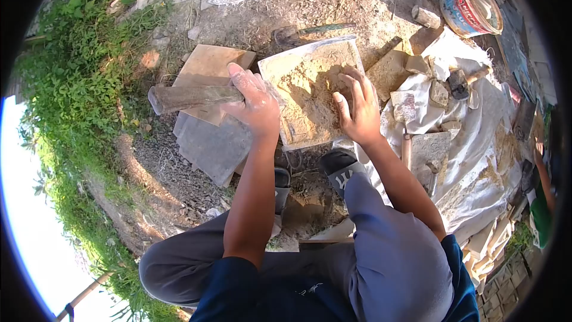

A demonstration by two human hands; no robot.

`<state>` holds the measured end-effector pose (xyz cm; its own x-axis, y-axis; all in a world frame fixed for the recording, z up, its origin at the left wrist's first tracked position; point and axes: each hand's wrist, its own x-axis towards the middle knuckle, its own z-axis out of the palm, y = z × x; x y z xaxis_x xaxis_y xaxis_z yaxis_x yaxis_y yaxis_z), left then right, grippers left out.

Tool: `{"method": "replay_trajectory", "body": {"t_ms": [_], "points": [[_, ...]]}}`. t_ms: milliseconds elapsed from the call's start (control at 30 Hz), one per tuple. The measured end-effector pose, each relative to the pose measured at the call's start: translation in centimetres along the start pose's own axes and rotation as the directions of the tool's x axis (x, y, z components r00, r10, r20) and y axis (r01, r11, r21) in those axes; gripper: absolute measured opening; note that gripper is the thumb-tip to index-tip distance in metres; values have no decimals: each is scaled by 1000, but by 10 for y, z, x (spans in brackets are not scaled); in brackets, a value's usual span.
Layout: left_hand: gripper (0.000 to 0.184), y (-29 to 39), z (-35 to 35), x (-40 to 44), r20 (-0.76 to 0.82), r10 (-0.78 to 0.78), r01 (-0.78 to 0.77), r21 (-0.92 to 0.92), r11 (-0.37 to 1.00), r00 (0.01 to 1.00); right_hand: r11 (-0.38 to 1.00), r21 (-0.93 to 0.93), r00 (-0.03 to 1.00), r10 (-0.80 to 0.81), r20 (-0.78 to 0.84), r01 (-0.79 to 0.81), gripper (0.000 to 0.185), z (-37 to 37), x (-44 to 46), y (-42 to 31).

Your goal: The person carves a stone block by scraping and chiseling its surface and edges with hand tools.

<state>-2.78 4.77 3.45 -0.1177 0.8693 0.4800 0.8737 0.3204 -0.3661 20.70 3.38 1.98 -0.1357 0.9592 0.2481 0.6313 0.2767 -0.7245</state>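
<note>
My left hand (pixel 257 102) is closed around a tool with a thick, worn wooden handle (pixel 193 98). The handle points left, and the working end is mostly hidden by my hand near the tile's left edge. A square tile (pixel 298 132) lies in front of my feet, covered with crumbly yellowish mortar (pixel 307 86). My right hand (pixel 361 110) rests on the right part of this tile with its fingers apart, touching the mortar. To the left, beneath the tool handle, are a beige tile (pixel 208 62) and a grey tile (pixel 215 146).
A paint bucket (pixel 471 9) stands at the upper right, near a hammer (pixel 425 16). A trowel (pixel 405 110) and broken tile pieces lie on white sheeting (pixel 471 149). Grass (pixel 71 83) grows along the left. Another person's arm (pixel 543 173) shows at the far right.
</note>
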Motion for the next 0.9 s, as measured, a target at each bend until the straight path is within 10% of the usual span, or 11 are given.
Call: {"method": "replay_trajectory", "body": {"t_ms": [33,67,100,133,167,200,267,433,533,633,900], "points": [[34,-9,2,4,96,184,-204,605,769,978,997,-74,1000,-21,-12,20,43,1,1,1],[37,-10,2,3,202,115,-191,976,-99,973,995,-94,999,-36,-27,34,40,1,0,1],[40,-6,-12,9,196,-11,-102,464,-880,980,996,-87,999,-30,-35,27,40,0,1,1],[42,-5,-11,10,139,-40,-40,-4,-999,989,997,-71,998,-45,-40,42,39,-1,1,2],[44,-5,-12,12,81,-70,-23,-474,-880,994,997,-53,997,-61,-42,59,39,-2,-1,3],[39,-5,-13,21,447,-105,-3,-223,-975,888,997,-46,996,-66,-64,63,37,-1,-2,4],[34,7,-24,23,287,-202,78,-731,-678,936,996,-44,995,-77,-63,74,37,-2,1,4],[32,-2,-29,52,-103,1,-50,-493,-869,995,996,-28,994,-87,-61,86,31,-3,-2,8],[36,13,-33,61,415,-143,203,-681,-704,899,996,-14,993,-84,-82,83,27,-3,1,7],[29,-7,-30,63,86,66,103,-555,-826,994,998,15,995,-64,-82,66,25,-3,-1,10],[24,4,-26,49,90,103,130,-380,-916,991,998,2,993,-68,-98,69,19,-4,1,10]]}}
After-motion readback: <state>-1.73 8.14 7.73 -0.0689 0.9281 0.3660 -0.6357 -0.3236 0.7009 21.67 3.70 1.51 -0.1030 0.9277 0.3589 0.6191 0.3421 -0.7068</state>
